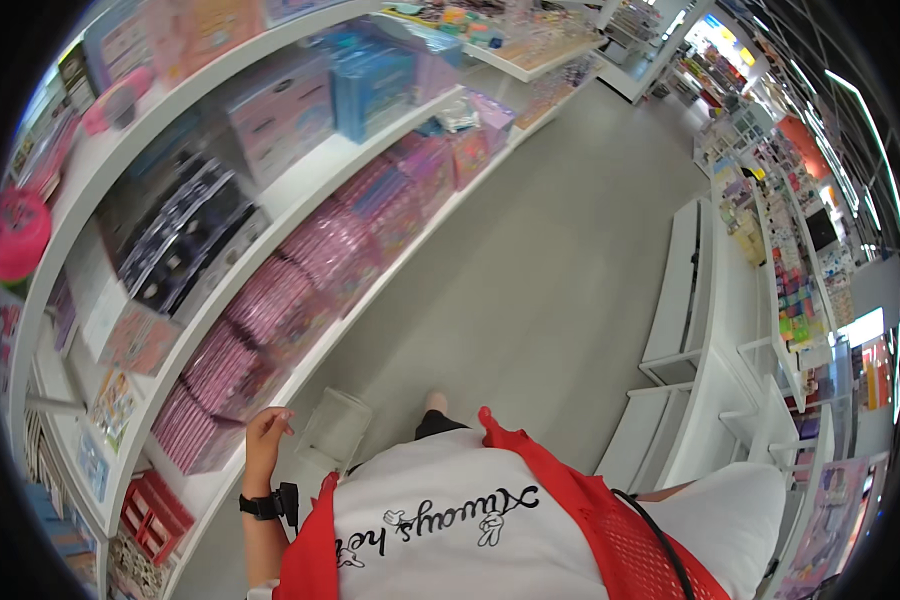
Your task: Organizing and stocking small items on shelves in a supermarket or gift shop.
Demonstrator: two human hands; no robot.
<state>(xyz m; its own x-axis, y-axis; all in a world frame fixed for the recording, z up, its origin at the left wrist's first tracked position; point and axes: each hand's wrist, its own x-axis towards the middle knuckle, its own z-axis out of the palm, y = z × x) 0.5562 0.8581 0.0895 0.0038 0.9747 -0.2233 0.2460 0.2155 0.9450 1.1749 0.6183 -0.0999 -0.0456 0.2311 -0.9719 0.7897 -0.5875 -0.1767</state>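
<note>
My left hand [267, 433] hangs at the lower left with its fingers loosely curled and nothing visible in it. A black band with a small black device [270, 504] is strapped on that wrist. Just beyond the fingers run tight rows of pink plastic-wrapped packs [289, 289] on the bottom shelf of a white display rack [300, 191]. Beside the hand, a pale plastic stool or bin [335, 426] rests on the floor. My right hand is out of view; only the white right sleeve [720, 525] shows.
Grey floor [495, 247] forms an aisle ahead. White display units [709, 420] line its right side, with shelves of colourful goods [791, 292] behind. Boxed goods [285, 120] fill the left rack's upper shelf. A red plastic crate-like item [156, 514] sits low at left.
</note>
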